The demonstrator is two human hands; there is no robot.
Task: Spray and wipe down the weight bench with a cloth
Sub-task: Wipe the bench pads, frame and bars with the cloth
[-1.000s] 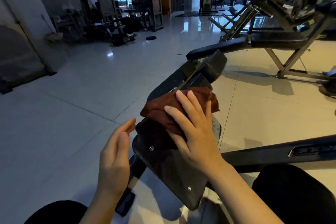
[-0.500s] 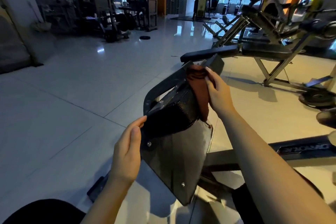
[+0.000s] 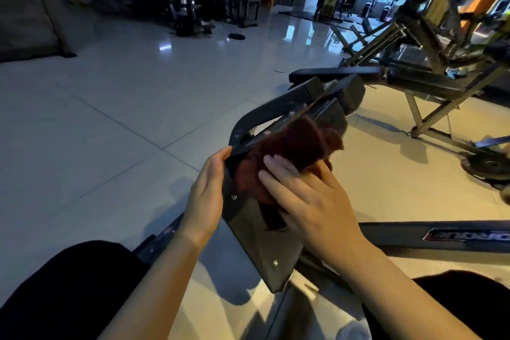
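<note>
Pressing the dark red cloth (image 3: 289, 152) flat against the black bench pad (image 3: 256, 232) with the right hand (image 3: 311, 201), fingers straight and spread over the fabric, not curled round it. Steadying the pad's left edge with the left hand (image 3: 207, 196), thumb hooked at the upper corner, fingers behind and out of sight. Lying bunched just ahead of the right fingertips, between both hands. Standing beyond the hands, a second bench (image 3: 414, 83).
</note>
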